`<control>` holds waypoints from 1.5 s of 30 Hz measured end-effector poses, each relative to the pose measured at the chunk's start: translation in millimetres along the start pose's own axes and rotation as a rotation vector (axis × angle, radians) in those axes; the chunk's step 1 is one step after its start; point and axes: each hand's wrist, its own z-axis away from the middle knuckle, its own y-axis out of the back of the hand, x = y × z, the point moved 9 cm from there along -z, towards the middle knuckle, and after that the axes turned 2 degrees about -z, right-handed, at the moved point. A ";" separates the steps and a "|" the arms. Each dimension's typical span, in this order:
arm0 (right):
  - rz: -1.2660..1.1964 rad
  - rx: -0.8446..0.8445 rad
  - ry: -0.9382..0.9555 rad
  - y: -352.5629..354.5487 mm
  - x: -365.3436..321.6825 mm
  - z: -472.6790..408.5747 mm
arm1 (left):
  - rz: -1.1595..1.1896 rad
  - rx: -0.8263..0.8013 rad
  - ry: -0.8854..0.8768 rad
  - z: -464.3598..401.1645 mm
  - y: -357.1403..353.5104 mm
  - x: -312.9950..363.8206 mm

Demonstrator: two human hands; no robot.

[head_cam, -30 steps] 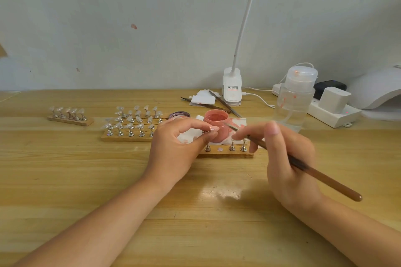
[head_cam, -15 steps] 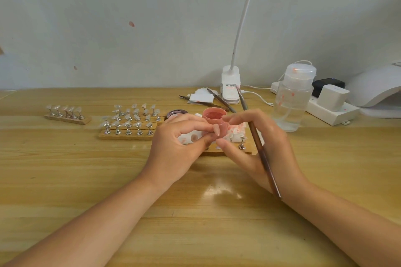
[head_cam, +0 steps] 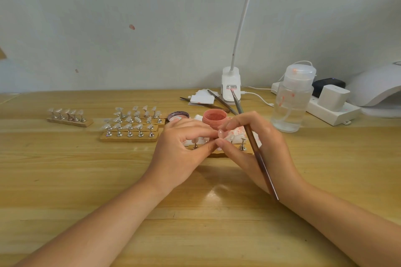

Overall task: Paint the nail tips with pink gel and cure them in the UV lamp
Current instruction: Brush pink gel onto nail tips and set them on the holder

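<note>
Both hands meet near the pink gel jar [head_cam: 214, 118]: the left hand [head_cam: 182, 151] and right hand [head_cam: 258, 147] pinch one small pale nail tip [head_cam: 221, 134], the right also holding a long brown brush [head_cam: 251, 138] angled far-left.

Two hands, the left hand [head_cam: 182, 154] and the right hand [head_cam: 258, 149], meet over the worktop [head_cam: 86, 180]. One brush [head_cam: 253, 145]. One pink gel pot [head_cam: 214, 118]. One clear pump bottle [head_cam: 291, 99]. One UV lamp [head_cam: 377, 86] far right. Five nail tips on the far-left wooden strip [head_cam: 69, 121]. One white clip lamp [head_cam: 231, 84].
</note>
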 end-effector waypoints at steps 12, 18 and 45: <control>0.011 -0.026 -0.172 -2.1 28.7 3.2 | -0.195 -0.110 0.214 3.7 -3.6 -30.1; 0.077 -0.093 -0.152 -7.9 29.6 2.4 | -0.156 -0.148 0.337 7.1 -7.3 -51.3; 0.149 -0.157 -0.155 -12.8 31.7 2.0 | -0.156 -0.184 0.384 8.9 -10.2 -56.8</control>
